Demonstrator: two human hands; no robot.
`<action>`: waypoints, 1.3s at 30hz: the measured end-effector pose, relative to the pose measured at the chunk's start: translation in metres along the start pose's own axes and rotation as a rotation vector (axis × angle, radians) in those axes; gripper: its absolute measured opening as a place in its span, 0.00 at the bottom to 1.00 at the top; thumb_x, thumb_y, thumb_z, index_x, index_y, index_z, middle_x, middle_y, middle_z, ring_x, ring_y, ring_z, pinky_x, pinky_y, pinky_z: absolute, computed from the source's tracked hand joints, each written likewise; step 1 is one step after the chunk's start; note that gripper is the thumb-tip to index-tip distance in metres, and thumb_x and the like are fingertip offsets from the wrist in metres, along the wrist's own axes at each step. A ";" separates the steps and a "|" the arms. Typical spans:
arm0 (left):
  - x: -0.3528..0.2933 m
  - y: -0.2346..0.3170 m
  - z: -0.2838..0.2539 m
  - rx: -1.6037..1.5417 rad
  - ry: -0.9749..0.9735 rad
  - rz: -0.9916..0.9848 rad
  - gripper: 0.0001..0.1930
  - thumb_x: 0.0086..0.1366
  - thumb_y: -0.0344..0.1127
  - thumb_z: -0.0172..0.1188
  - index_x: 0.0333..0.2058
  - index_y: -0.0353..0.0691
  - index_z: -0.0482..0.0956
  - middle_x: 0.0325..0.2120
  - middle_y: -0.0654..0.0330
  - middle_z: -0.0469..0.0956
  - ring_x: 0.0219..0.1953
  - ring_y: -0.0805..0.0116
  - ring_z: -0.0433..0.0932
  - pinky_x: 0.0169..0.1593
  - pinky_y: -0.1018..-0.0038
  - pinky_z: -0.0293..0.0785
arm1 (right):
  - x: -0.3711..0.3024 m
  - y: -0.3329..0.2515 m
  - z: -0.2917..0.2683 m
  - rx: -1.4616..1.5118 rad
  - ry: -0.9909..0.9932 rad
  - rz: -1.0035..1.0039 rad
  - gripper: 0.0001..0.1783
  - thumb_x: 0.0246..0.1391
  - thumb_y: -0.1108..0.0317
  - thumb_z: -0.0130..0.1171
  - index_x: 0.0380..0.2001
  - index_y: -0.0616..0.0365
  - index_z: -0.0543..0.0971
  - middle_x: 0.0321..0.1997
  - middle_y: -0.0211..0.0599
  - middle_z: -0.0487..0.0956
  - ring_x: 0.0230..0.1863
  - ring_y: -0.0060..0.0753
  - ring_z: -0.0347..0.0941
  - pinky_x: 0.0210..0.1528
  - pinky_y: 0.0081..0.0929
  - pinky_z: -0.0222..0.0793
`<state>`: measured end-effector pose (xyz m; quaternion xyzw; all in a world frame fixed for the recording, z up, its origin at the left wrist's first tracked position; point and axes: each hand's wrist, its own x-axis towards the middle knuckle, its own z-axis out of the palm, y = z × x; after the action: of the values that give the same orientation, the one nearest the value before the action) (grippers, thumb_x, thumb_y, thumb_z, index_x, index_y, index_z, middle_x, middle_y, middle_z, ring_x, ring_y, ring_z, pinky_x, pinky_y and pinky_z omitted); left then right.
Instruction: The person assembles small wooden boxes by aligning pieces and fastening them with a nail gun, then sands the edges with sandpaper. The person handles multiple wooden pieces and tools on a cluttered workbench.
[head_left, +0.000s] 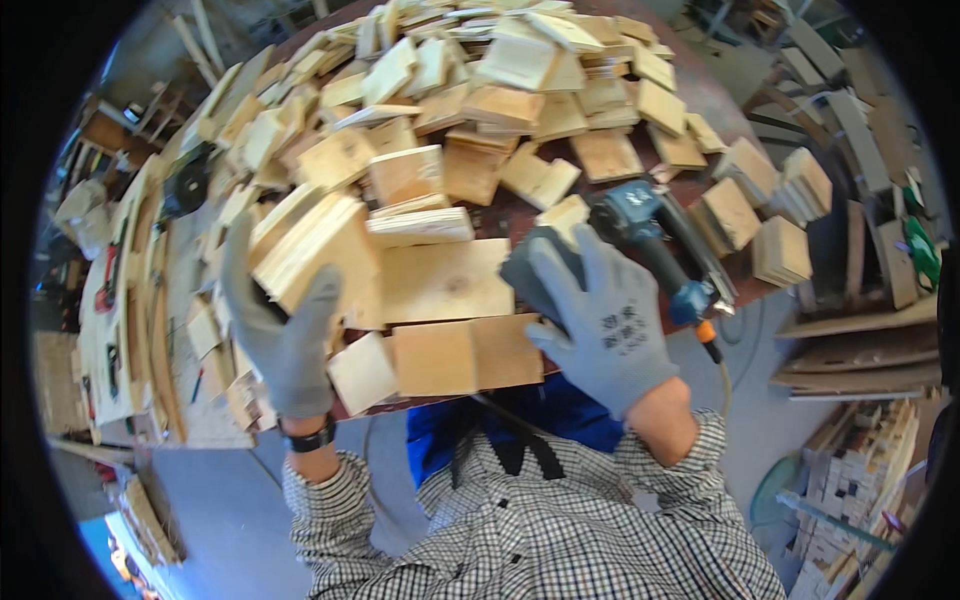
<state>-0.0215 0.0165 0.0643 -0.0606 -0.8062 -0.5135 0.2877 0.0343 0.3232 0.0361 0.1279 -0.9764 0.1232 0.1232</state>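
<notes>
At the far left of the frame, long pale boards (125,290) lie beside the work area. Right of them, left of centre, the left hand (285,345), gloved in grey, grasps a wooden stack (325,250) of thin pieces, which leans at a tilt between the thumb on its near side and the fingers on its left. This stack appears to be the thing being worked on.

Across the upper middle, a heaped pile of wooden pieces (430,110) covers much of the dark red counter (708,95). In the centre, a wide board (445,280) lies flat, and two tan pieces (435,358) sit side by side along the near edge.

Right of centre, the right hand (605,325), also gloved, is curled over a dark grey block (535,270); its underside is hidden. Just beyond this hand lies a teal nailer (632,205), untouched, with short wooden stacks (725,215) standing farther right.

The step in hand looks like handling the stack with the block at the ready, perhaps for rubbing its edges. The next move would call for a firm left grip that keeps the pieces flush, and for the block to meet the wood squarely, clear of the left fingers.
</notes>
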 end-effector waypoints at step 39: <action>-0.091 0.035 -0.009 -0.264 -0.293 -0.509 0.34 0.82 0.50 0.49 0.75 0.31 0.58 0.63 0.51 0.73 0.60 0.65 0.75 0.62 0.67 0.73 | 0.018 0.215 -0.069 -0.198 -0.169 0.564 0.58 0.52 0.31 0.67 0.73 0.63 0.65 0.68 0.62 0.74 0.67 0.64 0.73 0.70 0.51 0.67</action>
<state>0.0714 0.0435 0.0468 0.0331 -0.7545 -0.6551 0.0206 -0.0289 0.5396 0.0604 -0.1509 -0.9874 0.0459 0.0142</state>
